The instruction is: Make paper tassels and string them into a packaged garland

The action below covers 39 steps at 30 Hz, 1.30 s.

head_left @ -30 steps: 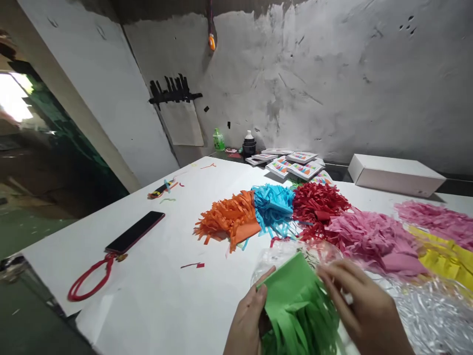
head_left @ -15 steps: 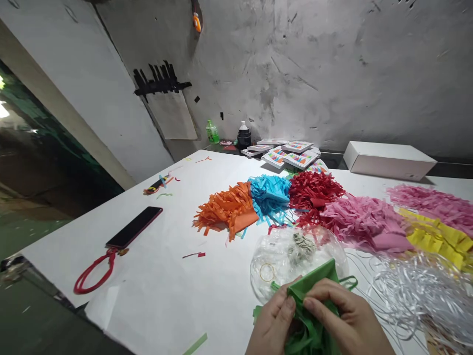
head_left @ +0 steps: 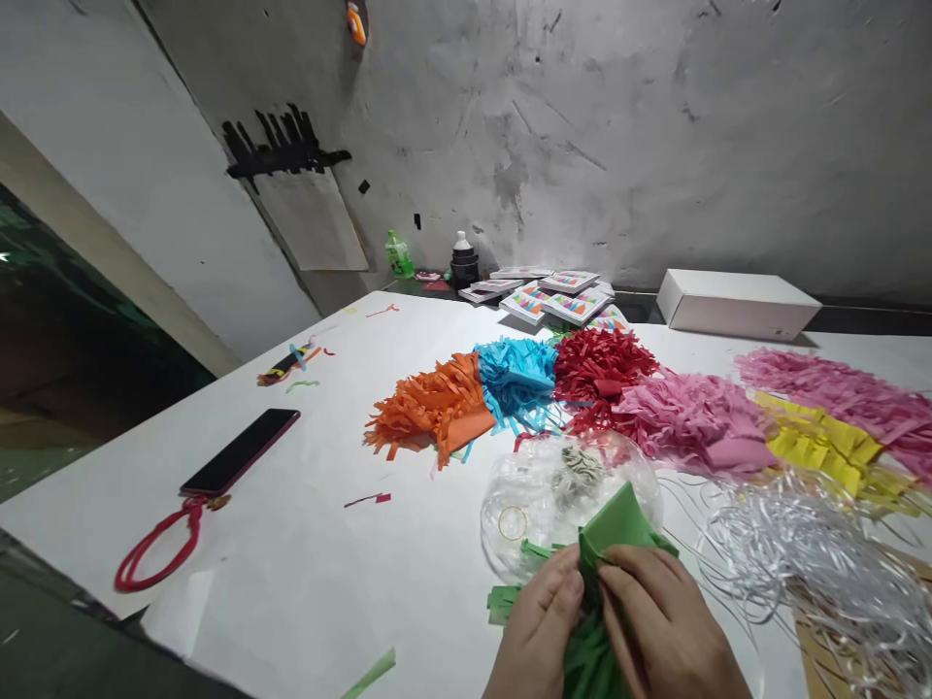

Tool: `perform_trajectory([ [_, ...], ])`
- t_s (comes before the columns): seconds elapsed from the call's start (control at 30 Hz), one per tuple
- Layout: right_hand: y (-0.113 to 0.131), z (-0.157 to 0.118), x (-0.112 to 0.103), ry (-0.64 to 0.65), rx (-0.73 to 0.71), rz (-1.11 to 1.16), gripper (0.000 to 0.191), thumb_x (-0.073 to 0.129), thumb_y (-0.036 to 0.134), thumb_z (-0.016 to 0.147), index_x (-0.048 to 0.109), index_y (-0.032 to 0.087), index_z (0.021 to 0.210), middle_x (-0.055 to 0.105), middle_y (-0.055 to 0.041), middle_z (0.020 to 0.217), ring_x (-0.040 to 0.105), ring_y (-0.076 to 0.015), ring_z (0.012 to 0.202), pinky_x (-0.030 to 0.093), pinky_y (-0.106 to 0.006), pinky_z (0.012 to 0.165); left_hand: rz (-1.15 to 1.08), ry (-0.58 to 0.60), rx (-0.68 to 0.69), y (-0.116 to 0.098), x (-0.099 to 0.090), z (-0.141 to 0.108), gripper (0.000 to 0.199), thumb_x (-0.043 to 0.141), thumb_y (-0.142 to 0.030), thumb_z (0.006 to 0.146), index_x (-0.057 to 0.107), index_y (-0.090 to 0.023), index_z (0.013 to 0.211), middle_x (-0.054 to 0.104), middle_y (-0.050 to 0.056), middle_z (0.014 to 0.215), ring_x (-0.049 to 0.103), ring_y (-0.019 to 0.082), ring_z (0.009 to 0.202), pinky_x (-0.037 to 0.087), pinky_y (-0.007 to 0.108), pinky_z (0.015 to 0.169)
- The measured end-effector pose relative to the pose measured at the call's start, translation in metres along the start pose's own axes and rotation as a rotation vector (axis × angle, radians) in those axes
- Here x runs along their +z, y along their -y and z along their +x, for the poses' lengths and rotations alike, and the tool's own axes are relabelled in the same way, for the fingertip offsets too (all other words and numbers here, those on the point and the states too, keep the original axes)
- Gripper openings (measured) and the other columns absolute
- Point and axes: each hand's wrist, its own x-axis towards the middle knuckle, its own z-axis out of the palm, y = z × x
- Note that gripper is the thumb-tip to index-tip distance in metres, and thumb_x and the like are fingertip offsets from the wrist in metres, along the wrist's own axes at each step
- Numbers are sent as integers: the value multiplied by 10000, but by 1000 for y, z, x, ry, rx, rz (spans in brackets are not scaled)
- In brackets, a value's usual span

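Green fringed tissue paper (head_left: 618, 519) is gathered between my two hands at the bottom right of the table. My left hand (head_left: 543, 621) pinches its left side, thumb on top. Fingers of my right hand (head_left: 659, 612) close on the right side of the same paper. Above the hands the paper's uncut end sticks up, and its strips hang below them. Just behind lies a clear plastic bag (head_left: 539, 485) with rubber bands in it.
Orange (head_left: 437, 403), blue (head_left: 516, 374), red (head_left: 601, 369), pink (head_left: 691, 417) and yellow (head_left: 822, 437) tissue bundles line the middle and right. Silver string (head_left: 808, 553) is at right. A phone (head_left: 240, 451) lies left; a white box (head_left: 739, 303) stands behind.
The view has shifted slightly. My right hand's fingers have closed in further over the green paper, and its upper end now stands more upright. The green loop at its right no longer shows.
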Motion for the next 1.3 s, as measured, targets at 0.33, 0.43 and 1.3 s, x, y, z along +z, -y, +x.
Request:
perform_trajectory([
  [0.33,1,3,-11,195,591,722,233,637,343,924,626,241,715,682,-5,840,675,-169,812,533,-245,708,-17,83,29,3,1,6,465,695,-542,859,711,-187,1158,676,114,1147,600,301,1124,457,397,999],
  [0.43,-1,5,-12,183,665,859,271,659,390,906,612,234,688,680,-2,816,671,-172,786,528,-247,709,168,103,109,-10,0,8,383,618,-513,918,731,-171,1046,674,104,1043,616,276,1028,474,363,925],
  [1.3,-28,-12,-50,40,1047,762,377,606,555,845,742,213,926,747,-43,773,701,-228,663,560,-301,582,1099,215,969,-14,3,23,484,535,-41,904,665,-296,1295,647,146,1260,603,276,1097,524,424,910],
])
